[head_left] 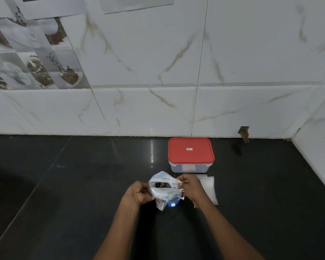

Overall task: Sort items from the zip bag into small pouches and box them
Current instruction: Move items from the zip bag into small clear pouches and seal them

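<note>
Bag (163,191) hangs between our 2 hands, with left hand (139,193) and right hand (192,188) each pinching a lip, its mouth stretched sideways. Pouches (209,184) lie just beyond the right hand, with the box (190,152) behind them.

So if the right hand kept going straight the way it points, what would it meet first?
The zip bag the right hand pinches; past that, probably the left hand, gripping the bag's other side; depth is unclear.
</note>
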The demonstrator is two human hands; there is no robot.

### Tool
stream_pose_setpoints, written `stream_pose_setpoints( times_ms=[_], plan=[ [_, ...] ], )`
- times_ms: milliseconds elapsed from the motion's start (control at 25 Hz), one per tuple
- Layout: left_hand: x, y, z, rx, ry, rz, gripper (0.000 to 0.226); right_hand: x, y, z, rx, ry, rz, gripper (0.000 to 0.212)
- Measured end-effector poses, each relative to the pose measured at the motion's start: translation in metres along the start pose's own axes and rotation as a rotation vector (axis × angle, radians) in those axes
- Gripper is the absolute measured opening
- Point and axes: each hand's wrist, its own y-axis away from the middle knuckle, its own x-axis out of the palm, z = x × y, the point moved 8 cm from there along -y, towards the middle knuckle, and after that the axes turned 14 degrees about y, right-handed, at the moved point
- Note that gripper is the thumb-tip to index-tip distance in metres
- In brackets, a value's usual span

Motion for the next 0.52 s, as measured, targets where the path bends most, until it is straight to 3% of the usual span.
stream_pose_setpoints(
  times_ms=[160,240,360,520],
  plan=[
    [0.006,0.003,0.005,0.03,-0.064,0.145,0.028,0.017,0.0,-0.022,0.405,-0.482,0.226,0.027],
    [0.006,-0.004,0.003,0.138,-0.196,0.187,0.03,0.018,0.0,-0.026,0.517,-0.617,0.225,0.025],
    [0.009,-0.002,-0.005,0.471,-0.472,0.209,0.024,0.014,-0.002,-0.025,0.526,-0.565,0.156,0.029],
    [0.027,0.017,-0.007,0.703,-0.705,0.363,0.025,0.008,-0.005,-0.021,0.442,-0.386,0.063,0.025]
  ],
)
